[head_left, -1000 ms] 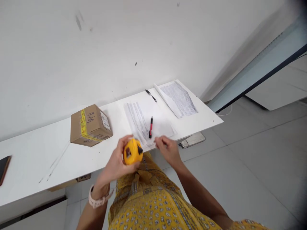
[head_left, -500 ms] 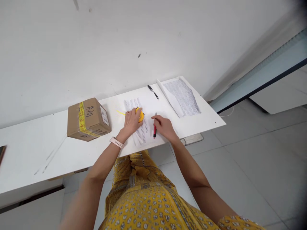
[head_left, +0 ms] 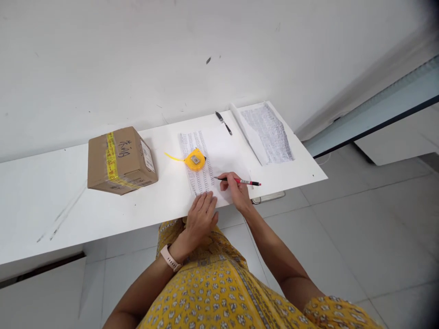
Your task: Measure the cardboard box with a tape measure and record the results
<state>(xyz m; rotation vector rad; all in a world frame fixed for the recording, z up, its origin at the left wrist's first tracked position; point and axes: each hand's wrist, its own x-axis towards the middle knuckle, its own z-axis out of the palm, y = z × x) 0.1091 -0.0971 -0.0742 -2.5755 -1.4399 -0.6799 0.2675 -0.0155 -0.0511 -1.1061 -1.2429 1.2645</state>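
My right hand [head_left: 237, 192] grips a red pen [head_left: 240, 181], its tip resting on a printed sheet [head_left: 209, 162] on the white table [head_left: 68, 210]. My left hand [head_left: 201, 218] lies flat with fingers stretched out on the sheet's near edge, holding nothing. A yellow tape measure [head_left: 195, 160] sits on the sheet beyond my left hand, with a short length of tape sticking out to the left. A taped cardboard box [head_left: 118, 160] stands further left.
A black pen [head_left: 223, 122] lies near the wall. A second printed sheet [head_left: 267, 132] rests at the table's right end. The wall [head_left: 171, 55] runs behind the table, and tiled floor [head_left: 360, 228] lies to the right.
My left hand let go of the tape measure on the sheet and drew back to the near edge. My right hand picked up the red pen and brought its tip to the paper.
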